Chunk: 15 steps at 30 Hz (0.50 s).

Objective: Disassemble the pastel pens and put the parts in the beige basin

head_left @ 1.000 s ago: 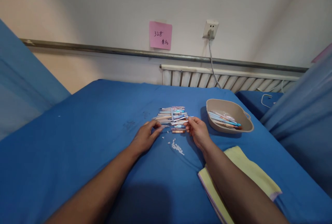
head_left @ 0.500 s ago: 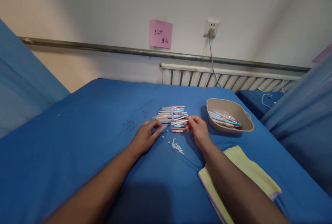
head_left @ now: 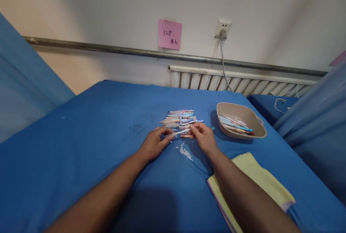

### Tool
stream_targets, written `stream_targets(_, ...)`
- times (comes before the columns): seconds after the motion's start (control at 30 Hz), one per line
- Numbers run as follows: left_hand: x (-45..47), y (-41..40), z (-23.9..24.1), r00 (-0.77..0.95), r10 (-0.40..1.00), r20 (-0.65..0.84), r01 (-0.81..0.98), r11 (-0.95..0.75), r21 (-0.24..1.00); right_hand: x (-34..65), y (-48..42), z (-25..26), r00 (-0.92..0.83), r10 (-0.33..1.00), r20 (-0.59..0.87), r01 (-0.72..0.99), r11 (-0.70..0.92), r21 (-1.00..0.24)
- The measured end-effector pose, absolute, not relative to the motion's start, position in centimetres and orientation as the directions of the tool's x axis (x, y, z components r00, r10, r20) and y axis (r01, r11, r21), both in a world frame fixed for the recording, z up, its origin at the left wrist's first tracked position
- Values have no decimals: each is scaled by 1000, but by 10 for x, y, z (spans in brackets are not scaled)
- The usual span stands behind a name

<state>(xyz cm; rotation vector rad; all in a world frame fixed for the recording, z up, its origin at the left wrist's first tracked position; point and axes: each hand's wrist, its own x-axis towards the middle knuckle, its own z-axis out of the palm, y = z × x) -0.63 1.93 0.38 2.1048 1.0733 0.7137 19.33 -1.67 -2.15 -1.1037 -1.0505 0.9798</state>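
Observation:
A slim white pen (head_left: 180, 132) is stretched between my two hands, just in front of a row of pens. My left hand (head_left: 156, 142) pinches its left end between thumb and fingers. At its right end, the fingers of my right hand (head_left: 203, 136) are closed on it. Behind my hands the row of pens and pencils (head_left: 177, 117) lies side by side on the blue sheet, with a pale strip across it. Small white bits (head_left: 186, 152) are scattered nearer to me. My fingers hide the pen's ends.
To the right stands a beige basket (head_left: 259, 129) holding several pens. A folded yellow cloth (head_left: 266, 179) lies under my right forearm on the blue sheet (head_left: 108, 125). Beyond the far edge are a radiator (head_left: 200, 78) and a metal rail (head_left: 121, 51). Blue curtains (head_left: 321, 117) hang at both sides.
Both hands have moved slightly nearer to me with the white pen, away from the row. My right hand has shifted a little left, and my left hand a little right.

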Motion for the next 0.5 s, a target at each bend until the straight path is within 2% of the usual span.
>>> stream_targets(0.13,1,14,-4,581,813,45,361,-307,880,186,-18,-27,190,965,183,44,178,-983)
stream_targets(0.27,5,13,-10,634,773,-20,289,-213,933,183,-21,-25,184,962,204,140,179,-974)
stream_targets(0.4,5,17,-11,617,786,-38,267,-163,950,194,-23,-16,160,962,222,109,206,-972)
stream_targets(0.5,3,22,-13,578,815,-29,228,-127,965,209,-19,-16,251,949,193,77,179,-981)
